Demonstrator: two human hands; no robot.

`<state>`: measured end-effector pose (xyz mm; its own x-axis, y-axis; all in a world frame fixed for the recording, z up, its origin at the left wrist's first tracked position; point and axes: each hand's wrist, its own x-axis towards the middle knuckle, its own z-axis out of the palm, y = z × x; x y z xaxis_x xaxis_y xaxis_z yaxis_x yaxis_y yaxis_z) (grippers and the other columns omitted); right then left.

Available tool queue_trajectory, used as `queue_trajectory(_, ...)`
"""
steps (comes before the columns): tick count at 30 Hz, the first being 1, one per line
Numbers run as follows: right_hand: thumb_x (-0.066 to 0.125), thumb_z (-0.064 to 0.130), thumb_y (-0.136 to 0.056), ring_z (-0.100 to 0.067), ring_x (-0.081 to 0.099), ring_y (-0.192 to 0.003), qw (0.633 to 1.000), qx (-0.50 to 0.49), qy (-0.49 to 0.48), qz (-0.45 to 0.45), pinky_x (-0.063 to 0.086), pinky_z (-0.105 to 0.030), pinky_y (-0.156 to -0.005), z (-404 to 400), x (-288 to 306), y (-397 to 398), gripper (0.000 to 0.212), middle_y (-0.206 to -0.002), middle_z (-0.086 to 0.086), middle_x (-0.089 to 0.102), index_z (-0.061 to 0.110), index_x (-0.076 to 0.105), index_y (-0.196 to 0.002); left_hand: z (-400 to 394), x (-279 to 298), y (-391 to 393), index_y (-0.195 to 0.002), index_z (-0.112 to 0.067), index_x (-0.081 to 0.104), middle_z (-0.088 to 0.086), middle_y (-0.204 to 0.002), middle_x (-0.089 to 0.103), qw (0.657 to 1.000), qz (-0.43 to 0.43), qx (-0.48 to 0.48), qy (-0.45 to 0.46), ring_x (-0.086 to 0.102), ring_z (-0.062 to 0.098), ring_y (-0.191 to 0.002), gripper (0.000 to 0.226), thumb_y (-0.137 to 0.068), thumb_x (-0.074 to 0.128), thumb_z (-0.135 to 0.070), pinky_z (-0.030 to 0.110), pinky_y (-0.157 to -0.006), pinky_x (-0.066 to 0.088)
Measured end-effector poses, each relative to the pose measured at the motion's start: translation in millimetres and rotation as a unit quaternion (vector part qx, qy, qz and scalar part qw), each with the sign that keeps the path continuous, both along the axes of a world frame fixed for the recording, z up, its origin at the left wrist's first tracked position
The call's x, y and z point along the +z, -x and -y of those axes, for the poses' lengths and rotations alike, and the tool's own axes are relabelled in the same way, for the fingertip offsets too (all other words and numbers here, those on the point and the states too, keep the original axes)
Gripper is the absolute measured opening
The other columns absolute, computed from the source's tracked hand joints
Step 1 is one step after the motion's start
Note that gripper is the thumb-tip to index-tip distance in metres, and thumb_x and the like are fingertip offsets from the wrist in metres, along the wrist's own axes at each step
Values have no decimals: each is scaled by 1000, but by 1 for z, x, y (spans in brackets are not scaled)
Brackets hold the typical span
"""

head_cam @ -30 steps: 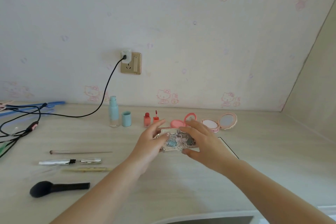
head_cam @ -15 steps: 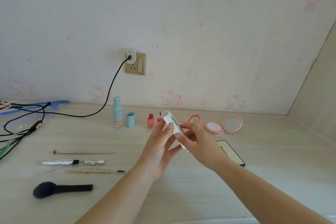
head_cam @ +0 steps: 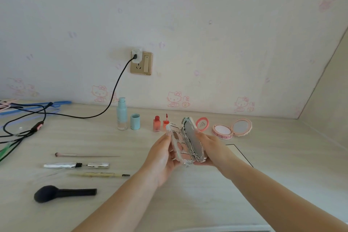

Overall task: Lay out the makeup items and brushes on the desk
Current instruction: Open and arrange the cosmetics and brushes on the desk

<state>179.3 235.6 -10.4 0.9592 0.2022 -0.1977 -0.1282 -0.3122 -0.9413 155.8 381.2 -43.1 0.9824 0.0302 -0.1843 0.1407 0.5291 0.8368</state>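
Head view: eyeshadow palette (head_cam: 185,145) held open above the desk (head_cam: 207,194), left hand (head_cam: 162,158) gripping the pan half holding brown and pink shades, right hand (head_cam: 211,149) gripping the mirrored lid; no writing on it can be read.

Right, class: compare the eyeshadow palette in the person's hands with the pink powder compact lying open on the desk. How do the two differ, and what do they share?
1. The eyeshadow palette is held above the desk by the left hand and right hand; the pink compact rests on the desk.
2. The palette is elongated with a scalloped silvery edge; the compact is round and pink.
3. The palette shows several colour pans; the compact shows one pale pan.

Both are open, each with a mirror in its lid.
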Motion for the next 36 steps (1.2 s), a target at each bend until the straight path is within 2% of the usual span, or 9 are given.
queue_trajectory(4,44,50,-94,-24,68,-84,996,-15,-68,-62,60,-38,-72,5,-2,-4,44,-102,-14,72,15,67,-107,-7,-2,1,-104,-12,67,11,-96,74,999,-28,1,24,69,25,-77,33,-99,40,-29,35,-64,55)
queue_trajectory(9,47,49,-93,-23,67,-81,995,-25,-52,-84,60,-36,-68,11,-10,-12,43,-100,-13,72,14,68,-105,-13,-1,-1,-119,-11,60,10,-94,72,998,-62,22,-15,67,21,-71,30,-100,37,-14,29,-56,54)
queue_trajectory(13,44,48,-94,-22,68,-74,997,-27,-5,-77,59,-35,-69,16,-17,-18,44,-97,-13,73,12,67,-106,-21,9,3,-144,-14,32,8,-99,63,997,-67,50,-4,64,24,-85,50,-97,38,1,40,-70,54)
queue_trajectory(19,41,65,-77,-30,69,-92,994,-52,88,-34,52,-49,-92,19,-28,-29,56,-93,-8,74,21,69,-98,-23,12,4,-140,-17,38,14,-119,61,995,-87,53,-5,64,27,-94,44,-97,44,-10,48,-96,48)
queue_trajectory(24,34,52,-93,-24,64,-92,991,-59,117,-12,44,-32,-85,12,-24,-26,50,-103,-11,71,15,67,-99,-19,17,0,-141,-18,36,13,-114,61,994,-92,51,-15,61,26,-100,44,-98,44,-14,49,-100,45)
queue_trajectory(28,33,49,-94,-20,50,-73,987,-71,142,-10,32,-30,-71,11,-25,-29,58,-79,-7,54,-2,59,-106,-15,20,-3,-134,-16,43,13,-115,62,993,-99,43,-45,60,23,-105,36,-98,43,-14,41,-90,50)
queue_trajectory(30,34,49,-94,-17,43,-72,986,-75,148,-10,29,-30,-70,12,-30,-32,58,-77,-4,46,-4,57,-97,-12,22,-3,-109,-17,51,8,-96,62,992,-102,34,-61,60,17,-88,14,-98,42,-13,33,-80,50)
queue_trajectory(32,34,48,-94,-18,42,-71,986,-74,150,-9,29,-30,-69,11,-29,-32,52,-76,-4,45,3,61,-89,-11,24,-3,-89,-19,50,6,-86,60,992,-100,27,-72,58,14,-79,15,-98,42,-12,28,-76,49)
queue_trajectory(36,36,42,-96,-19,32,-70,988,-69,135,7,21,-30,-67,13,-32,-35,39,-76,-7,35,9,44,-77,-9,23,-4,-95,-17,52,6,-86,60,991,-93,13,-94,58,12,-76,18,-93,42,-2,25,-69,49)
